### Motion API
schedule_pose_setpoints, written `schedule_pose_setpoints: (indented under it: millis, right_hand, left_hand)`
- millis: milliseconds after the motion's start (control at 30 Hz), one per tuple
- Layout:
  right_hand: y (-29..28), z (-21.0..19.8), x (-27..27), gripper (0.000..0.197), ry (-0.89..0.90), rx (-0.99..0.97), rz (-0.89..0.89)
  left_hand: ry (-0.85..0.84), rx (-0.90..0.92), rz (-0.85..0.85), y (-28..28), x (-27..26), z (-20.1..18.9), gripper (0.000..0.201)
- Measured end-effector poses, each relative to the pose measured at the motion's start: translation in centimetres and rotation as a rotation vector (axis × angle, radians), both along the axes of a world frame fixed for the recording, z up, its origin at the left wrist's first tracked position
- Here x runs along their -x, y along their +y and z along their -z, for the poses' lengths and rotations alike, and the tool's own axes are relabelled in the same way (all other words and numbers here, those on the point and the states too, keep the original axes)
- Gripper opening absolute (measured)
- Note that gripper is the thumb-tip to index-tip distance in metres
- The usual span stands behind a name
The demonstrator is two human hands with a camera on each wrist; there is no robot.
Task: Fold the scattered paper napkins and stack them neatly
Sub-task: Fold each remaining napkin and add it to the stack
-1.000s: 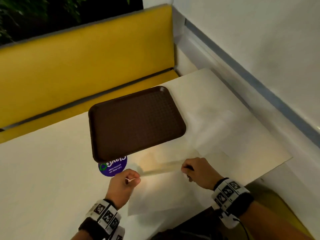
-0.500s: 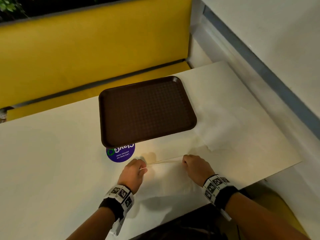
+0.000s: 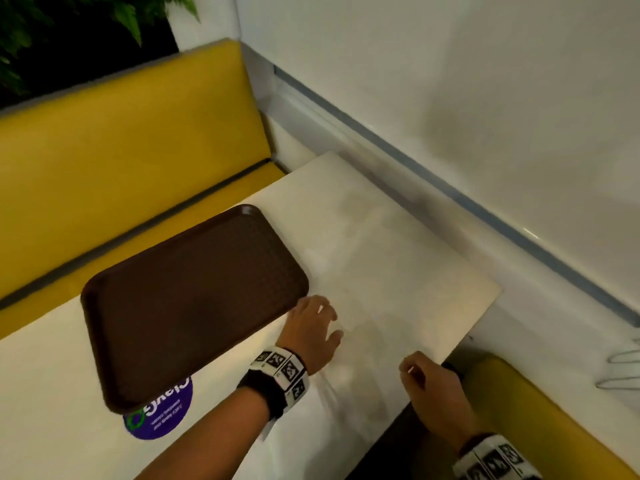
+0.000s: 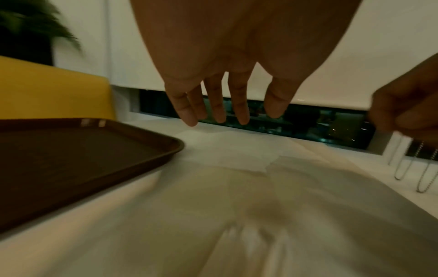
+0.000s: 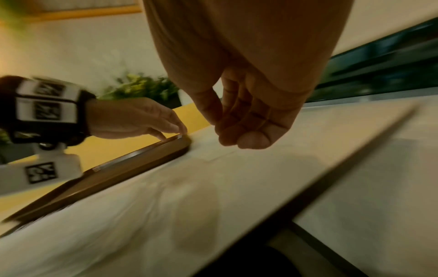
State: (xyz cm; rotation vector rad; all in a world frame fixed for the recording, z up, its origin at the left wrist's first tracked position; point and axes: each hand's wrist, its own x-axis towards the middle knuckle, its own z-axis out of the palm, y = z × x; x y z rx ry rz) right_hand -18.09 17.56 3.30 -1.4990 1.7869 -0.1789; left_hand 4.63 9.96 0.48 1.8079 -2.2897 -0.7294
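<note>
Pale paper napkins (image 3: 374,258) lie flat on the table to the right of the tray, also in the left wrist view as napkins (image 4: 227,150). A napkin (image 3: 349,386) lies near the table's front edge, between my wrists. My left hand (image 3: 325,317) hovers just past the tray's near right corner with fingers straight and spread, holding nothing; the left wrist view shows the left hand (image 4: 232,116) above the napkins. My right hand (image 3: 412,370) hangs loosely curled at the front edge, and the right hand (image 5: 237,138) shows nothing in it.
An empty brown tray (image 3: 194,299) sits on the white table (image 3: 52,393), partly over a purple sticker (image 3: 159,414). A yellow bench (image 3: 121,161) runs behind. A wall ledge (image 3: 450,188) borders the right side, where bead chains (image 3: 620,372) hang.
Both hands have let go of the napkin edge they pinched. My left hand has moved forward and right, past the tray corner. The right hand drew back to the table edge.
</note>
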Motion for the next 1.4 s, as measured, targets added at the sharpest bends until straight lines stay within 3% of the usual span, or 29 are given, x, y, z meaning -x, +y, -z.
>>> schedule_pose_setpoints:
  millis: [167, 300, 433, 767, 933, 1033, 1200, 1300, 1400]
  right_hand:
    - [1.2, 0.2, 5.1, 0.011, 0.033, -0.049, 0.134]
    - [1.5, 0.9, 7.1, 0.008, 0.017, -0.067, 0.224]
    - [1.5, 1.3, 7.9, 0.007, -0.026, -0.094, 0.231]
    - [1.1, 1.2, 8.4, 0.008, -0.083, -0.153, 0.203]
    - [0.5, 1.2, 8.3, 0.009, -0.106, -0.172, 0.189]
    - [0.1, 1.3, 7.9, 0.008, -0.115, -0.161, 0.172]
    - [-1.2, 0.9, 7.2, 0.008, -0.114, -0.091, 0.205]
    - [-2.9, 0.5, 6.5, 0.008, -0.19, -0.042, 0.25]
    - [-5.5, -0.1, 5.3, 0.013, -0.278, 0.075, 0.282]
  left_hand:
    - [-0.13, -0.108, 0.139, -6.2, 7.3, 2.4, 0.054]
    - [-0.253, -0.123, 0.104, -8.4, 9.5, 4.3, 0.065]
    - [-0.252, -0.099, 0.055, -9.2, 10.1, 5.4, 0.068]
    - [-0.185, -0.075, 0.056, -9.5, 8.7, 5.4, 0.054]
    - [-0.212, -0.025, 0.122, -9.3, 8.5, 5.5, 0.04]
    - [-0.178, -0.013, 0.059, -9.1, 9.2, 5.3, 0.027]
    - [0.078, 0.004, -0.102, -9.5, 9.5, 2.5, 0.006]
    - [0.395, -0.053, -0.188, -9.3, 7.9, -1.1, 0.016]
    - [0.742, -0.131, -0.248, -8.6, 5.2, -7.3, 0.027]
